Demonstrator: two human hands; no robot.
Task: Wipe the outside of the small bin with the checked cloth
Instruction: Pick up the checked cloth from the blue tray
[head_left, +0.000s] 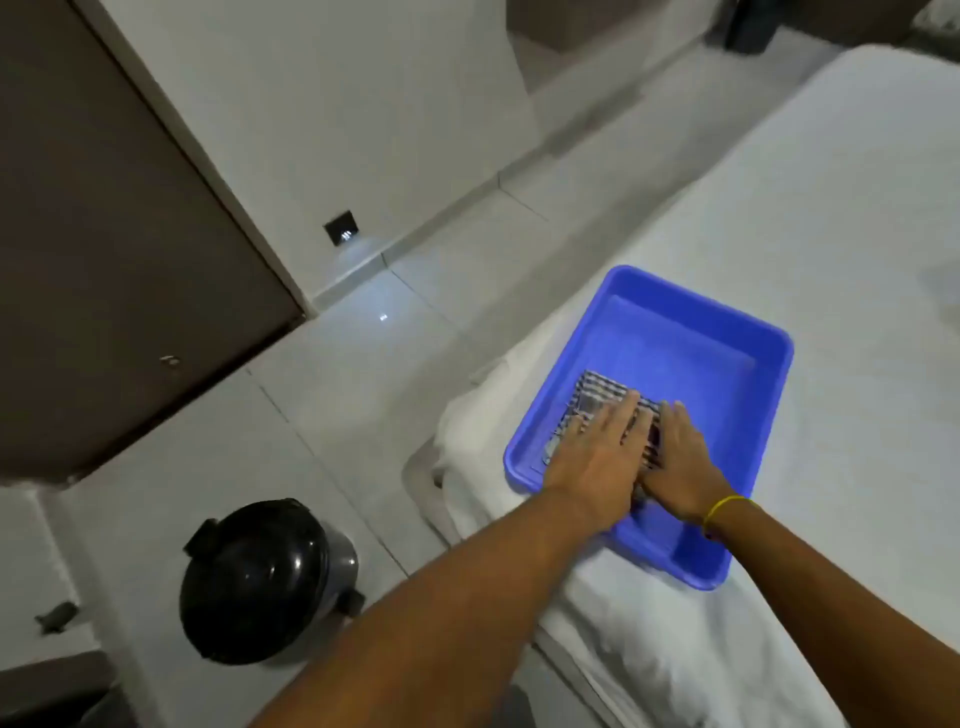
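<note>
A brown door (104, 249) stands at far left. The bin (265, 582), black-lidded, sits closed on the tiled floor (363, 364), well apart from both hands. On the bed (831, 234), a blue tray (691, 332) holds the checked cloth (597, 395). The left hand (597, 452) and right hand (680, 462) lie flat on the cloth, fingers spread, each grip open and pressing.

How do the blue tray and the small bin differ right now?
The blue tray is a shallow, open rectangle on the white bed; the small bin is round, black-lidded and closed, on the floor. The tray holds the checked cloth under both hands; the bin stands untouched. Both look like plastic.
</note>
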